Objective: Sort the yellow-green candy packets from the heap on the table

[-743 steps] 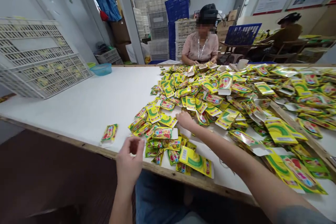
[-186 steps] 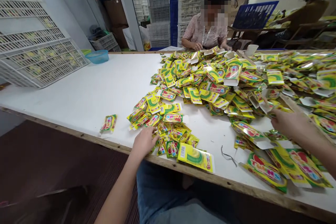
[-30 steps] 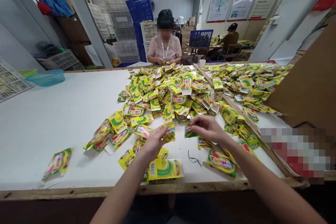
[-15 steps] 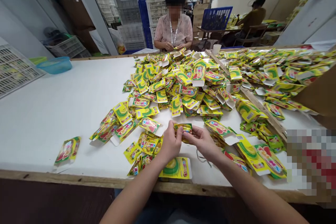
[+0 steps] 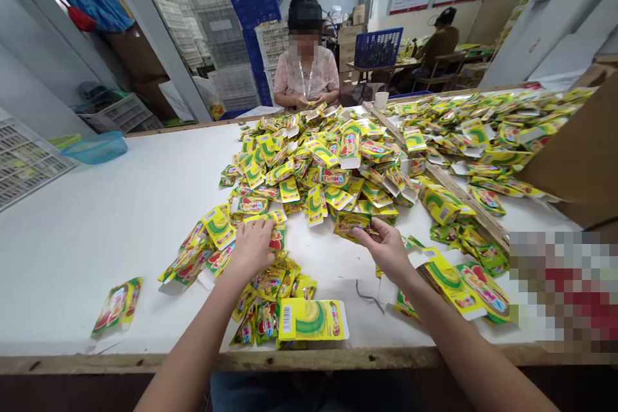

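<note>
1. The left hand (image 5: 253, 244) reaches out back-up, its fingers bent down over a green-and-red box (image 5: 278, 238); the fingertips are hidden, so I can't tell whether they grip it.
2. The right hand (image 5: 381, 241) pinches a yellow packet (image 5: 345, 225) between thumb and fingers, near the front of the big pile and raised in front of it.
3. At far left, a white mesh crate (image 5: 24, 164) leans at a slant, with a blue bowl (image 5: 99, 149) just beside it on the white table (image 5: 145, 206).
4. Near the left front edge, one printed box (image 5: 117, 306) lies well apart from the others.
5. A cluster of boxes (image 5: 188, 257) lies left of the left hand.
6. Small packets (image 5: 265, 286) lie below that hand, with a yellow box (image 5: 313, 320) flat beside them.
7. The big pile (image 5: 309, 164) of boxes fills the middle; behind it sits a person (image 5: 306, 71).
8. A dark string (image 5: 369, 297) lies below the right hand.
9. A wooden strip (image 5: 466, 206) runs between the big pile and a second pile (image 5: 483, 135).
10. Brown cardboard (image 5: 574, 148) stands at far right.
</note>
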A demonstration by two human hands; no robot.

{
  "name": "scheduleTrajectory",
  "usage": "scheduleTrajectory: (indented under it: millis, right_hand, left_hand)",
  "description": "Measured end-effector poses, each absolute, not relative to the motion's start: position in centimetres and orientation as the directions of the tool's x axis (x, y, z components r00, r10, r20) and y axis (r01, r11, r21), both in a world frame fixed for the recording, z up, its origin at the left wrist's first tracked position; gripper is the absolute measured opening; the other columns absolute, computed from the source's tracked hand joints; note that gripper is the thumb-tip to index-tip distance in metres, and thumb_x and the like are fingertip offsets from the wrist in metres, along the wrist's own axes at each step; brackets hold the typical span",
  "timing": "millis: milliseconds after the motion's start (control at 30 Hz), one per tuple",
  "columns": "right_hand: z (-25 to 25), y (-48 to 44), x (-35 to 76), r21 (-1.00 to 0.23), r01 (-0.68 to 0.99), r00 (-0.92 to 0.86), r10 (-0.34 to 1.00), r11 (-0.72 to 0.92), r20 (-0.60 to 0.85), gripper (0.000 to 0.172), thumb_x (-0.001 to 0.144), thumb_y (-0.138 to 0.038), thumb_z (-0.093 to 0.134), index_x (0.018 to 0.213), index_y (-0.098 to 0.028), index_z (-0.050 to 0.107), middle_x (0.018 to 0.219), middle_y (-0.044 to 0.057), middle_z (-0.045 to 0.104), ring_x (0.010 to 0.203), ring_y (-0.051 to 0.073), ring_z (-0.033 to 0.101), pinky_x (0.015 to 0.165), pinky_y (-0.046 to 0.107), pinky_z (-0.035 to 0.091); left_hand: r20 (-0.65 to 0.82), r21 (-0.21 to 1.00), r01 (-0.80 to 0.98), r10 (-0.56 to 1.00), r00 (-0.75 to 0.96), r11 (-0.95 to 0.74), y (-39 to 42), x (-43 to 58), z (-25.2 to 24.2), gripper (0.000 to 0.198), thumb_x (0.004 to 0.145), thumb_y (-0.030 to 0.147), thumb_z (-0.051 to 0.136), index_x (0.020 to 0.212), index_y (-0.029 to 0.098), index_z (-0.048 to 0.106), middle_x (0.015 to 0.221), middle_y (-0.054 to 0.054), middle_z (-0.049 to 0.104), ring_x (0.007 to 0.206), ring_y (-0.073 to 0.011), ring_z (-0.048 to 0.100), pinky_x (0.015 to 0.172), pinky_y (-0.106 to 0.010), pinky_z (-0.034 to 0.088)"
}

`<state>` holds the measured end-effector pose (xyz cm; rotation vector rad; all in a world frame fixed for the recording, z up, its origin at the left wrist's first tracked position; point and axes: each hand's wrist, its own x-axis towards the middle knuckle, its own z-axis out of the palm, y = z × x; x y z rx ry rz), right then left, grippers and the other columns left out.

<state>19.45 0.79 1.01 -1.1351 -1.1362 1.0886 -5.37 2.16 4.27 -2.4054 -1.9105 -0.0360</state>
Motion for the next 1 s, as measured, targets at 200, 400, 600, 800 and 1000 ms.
scheduleTrajectory:
  millis: [200,400,600,800,1000]
  right_hand:
    - [1.4,-1.1,18.1,-0.906,0.138,0.113,0.902,0.400,0.416,0.016,0.075,-0.034,0.061,0.086,-0.021,0.059,0.083,0.005,0.065,0.076,0.019,0.062,0.070,0.032,0.052]
    - [1.6,-1.4,18.3,-0.763,0.460,-0.061,0.873,0.455,0.483,0.009,0.074,-0.021,0.056,0.080,-0.020,0.062,0.071,0.002,0.061,0.063,0.015,0.053,0.058,0.027,0.044]
    - [0.8,-0.3,19.3,-0.860,0.445,-0.160,0.967,0.249,0.197,0.007,0.067,-0.019,0.053,0.066,-0.017,0.060,0.059,-0.002,0.055,0.055,0.012,0.048,0.049,0.022,0.037]
    - [0.3,-0.5,18.8,-0.885,0.367,-0.107,0.958,0.288,0.267,0.014,0.070,-0.025,0.061,0.080,-0.017,0.065,0.073,0.002,0.064,0.065,0.015,0.054,0.058,0.024,0.042]
    - [0.6,-0.9,18.2,-0.897,0.343,-0.095,0.960,0.280,0.264,0.006,0.070,-0.021,0.059,0.072,-0.018,0.064,0.069,0.002,0.062,0.066,0.015,0.055,0.059,0.025,0.043]
  left_hand:
    - [0.294,0.103,0.968,0.937,0.190,-0.228,-0.7,0.3,4.6,0.042,0.071,0.040,0.056,0.106,0.017,0.051,0.089,-0.009,0.063,0.086,-0.0279,0.058,0.072,-0.036,0.041]
    - [0.364,0.129,0.943,0.899,0.242,-0.307,-1.1,1.5,0.9,0.038,0.071,0.031,0.056,0.107,0.017,0.051,0.090,-0.008,0.064,0.082,-0.0256,0.059,0.070,-0.036,0.037]
    - [0.381,0.055,0.910,0.851,0.361,-0.411,-1.4,1.3,-0.1,0.033,0.070,0.027,0.057,0.102,0.017,0.053,0.083,-0.006,0.062,0.077,-0.0244,0.057,0.069,-0.036,0.036]
    - [0.360,0.080,0.925,0.876,0.320,-0.371,-1.4,1.7,-0.4,0.037,0.072,0.025,0.055,0.107,0.016,0.050,0.086,-0.007,0.062,0.078,-0.0246,0.057,0.067,-0.036,0.039]
    - [0.343,0.126,0.888,0.859,0.380,-0.443,-1.5,1.7,-0.9,0.036,0.069,0.024,0.056,0.105,0.018,0.050,0.086,-0.005,0.063,0.078,-0.0240,0.059,0.068,-0.035,0.042]
